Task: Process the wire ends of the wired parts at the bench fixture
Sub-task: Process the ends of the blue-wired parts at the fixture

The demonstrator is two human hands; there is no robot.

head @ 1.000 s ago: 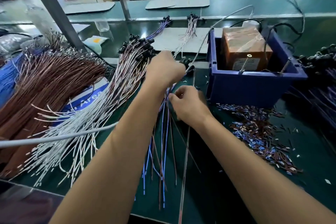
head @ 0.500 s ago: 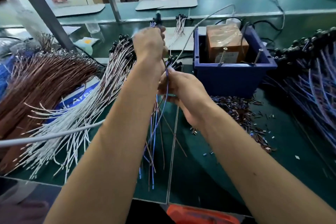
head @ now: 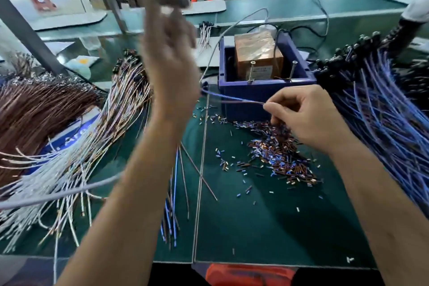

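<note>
My left hand (head: 169,53) is raised above the bench and blurred, its fingers closed around the head end of a wired part. That part's blue wire (head: 232,97) comes out from behind the left hand and runs right to my right hand (head: 301,116). The right hand pinches the wire's free ends just in front of the blue bench fixture (head: 267,90). A brown taped block (head: 257,53) and two upright pins sit inside the fixture.
White and brown wired parts (head: 116,111) and a brown wire bundle (head: 34,111) fill the left side. Blue wired parts (head: 383,111) are heaped at the right. Cut insulation bits (head: 278,153) litter the green mat. Several loose wires (head: 174,216) lie under my left forearm.
My left hand has lifted higher with the part. My right hand has slid right along the wire to its ends, in front of the fixture. The view has shifted to the right.
</note>
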